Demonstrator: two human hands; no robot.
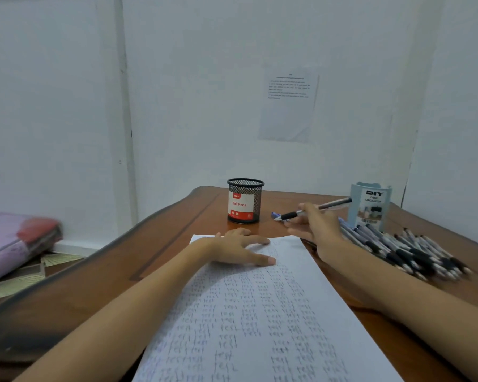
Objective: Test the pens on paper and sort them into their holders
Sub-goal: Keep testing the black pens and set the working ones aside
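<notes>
While my left hand [243, 248] lies flat to steady the paper [260, 312], my right hand [312, 226] pinches a pen [333, 205] for testing.

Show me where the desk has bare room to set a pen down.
Bare wood runs left of the paper, out to the desk's left edge, and a narrow strip lies between the mesh cup and the paper's far edge. The right side is crowded: the pile of pens fills it beside the blue organizer.

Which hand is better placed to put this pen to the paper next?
Right. The right hand grips a pen just beyond the paper; the left hand lies flat on the sheet, steadying it.
</notes>
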